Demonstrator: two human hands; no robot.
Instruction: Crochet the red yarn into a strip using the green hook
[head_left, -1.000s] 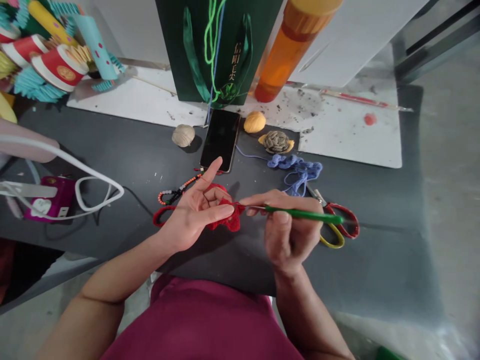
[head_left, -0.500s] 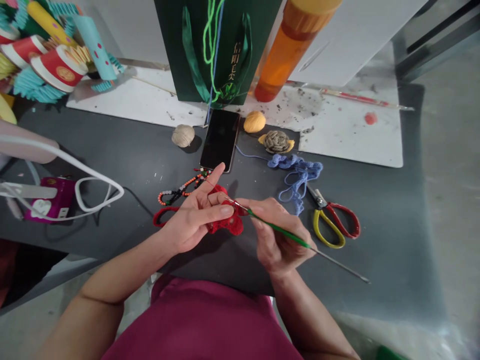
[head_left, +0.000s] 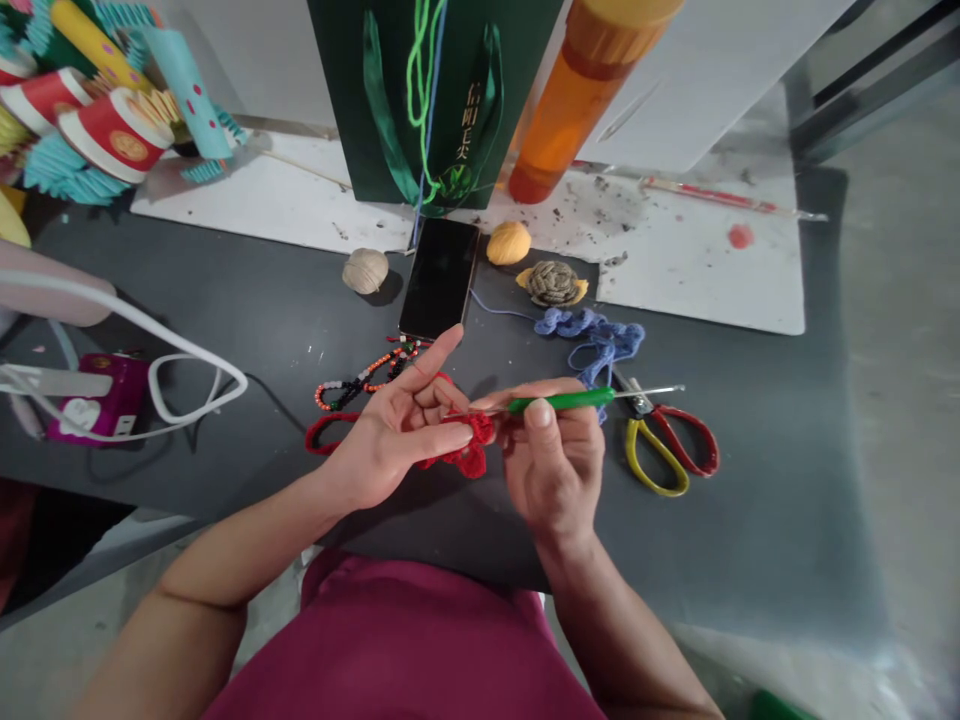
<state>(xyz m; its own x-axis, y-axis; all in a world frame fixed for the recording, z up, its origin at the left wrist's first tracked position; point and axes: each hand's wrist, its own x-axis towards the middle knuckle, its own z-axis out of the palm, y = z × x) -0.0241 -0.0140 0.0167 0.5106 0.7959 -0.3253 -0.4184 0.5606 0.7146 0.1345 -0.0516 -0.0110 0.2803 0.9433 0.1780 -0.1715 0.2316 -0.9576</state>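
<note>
My left hand [head_left: 397, 425] pinches a red crochet piece [head_left: 469, 450] between thumb and middle fingers, with the index finger raised and red yarn running over it. My right hand [head_left: 551, 455] grips a green-handled crochet hook [head_left: 559, 402], held almost level, its metal tip in the red work. A red yarn loop [head_left: 322, 432] trails left on the dark table [head_left: 247, 300].
Red and yellow scissors [head_left: 664, 445] lie right of my hands beside blue crochet yarn [head_left: 596, 335]. Behind are a black phone [head_left: 440, 278], a bead string [head_left: 360, 375], a beige ball [head_left: 365, 270], an orange ball [head_left: 508, 242], a green bag [head_left: 435, 100] and an orange bottle [head_left: 581, 95]. A white cable [head_left: 161, 345] lies left.
The hook swung from pointing down-right back to nearly level, and my right hand turned and rose with it. My left hand kept its grip on the red piece.
</note>
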